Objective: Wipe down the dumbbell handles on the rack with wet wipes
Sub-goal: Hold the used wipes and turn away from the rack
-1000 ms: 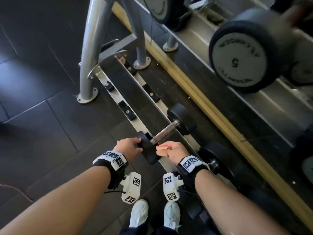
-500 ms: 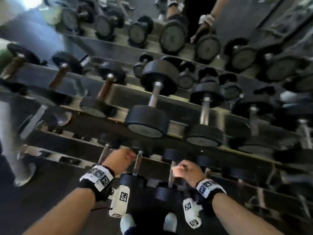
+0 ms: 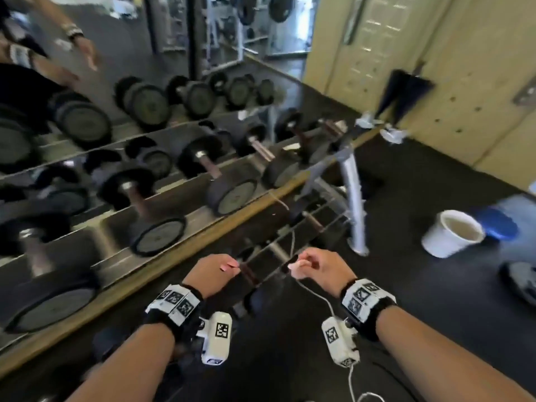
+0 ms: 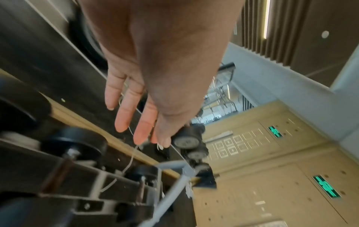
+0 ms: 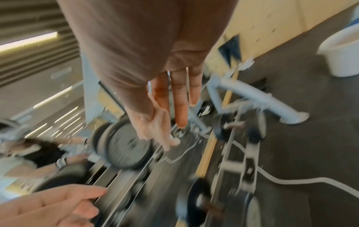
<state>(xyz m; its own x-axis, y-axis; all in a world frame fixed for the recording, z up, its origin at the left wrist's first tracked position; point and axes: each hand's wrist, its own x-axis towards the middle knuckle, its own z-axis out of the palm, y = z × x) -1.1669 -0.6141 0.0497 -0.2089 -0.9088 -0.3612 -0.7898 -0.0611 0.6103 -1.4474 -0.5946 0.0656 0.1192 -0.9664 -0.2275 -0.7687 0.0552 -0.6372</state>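
Observation:
Both my hands hover over the low tier of the dumbbell rack (image 3: 352,192). My left hand (image 3: 216,268) is empty, its fingers (image 4: 136,110) straight and loose just above a small dumbbell with a brown handle (image 3: 249,274). My right hand (image 3: 316,264) pinches a pale wet wipe (image 3: 295,267) between thumb and forefinger. In the right wrist view the wipe (image 5: 153,127) hangs crumpled at the thumb while the other fingers (image 5: 180,104) point straight down. Neither hand touches a dumbbell. Larger dumbbells (image 3: 232,195) lie in rows to the left, blurred.
A mirror with a wooden strip (image 3: 203,227) along its foot runs behind the rack. A white bucket (image 3: 452,233) and a blue object (image 3: 499,224) stand on the dark floor at right. A thin white cable (image 3: 314,293) trails from my right wrist. A yellow wall (image 3: 464,82) closes the far right.
My left hand has let go of the dumbbell head it gripped a second ago. Both hands have come off that dumbbell, and my view has swung right along the rack. The wipe stays in my right hand.

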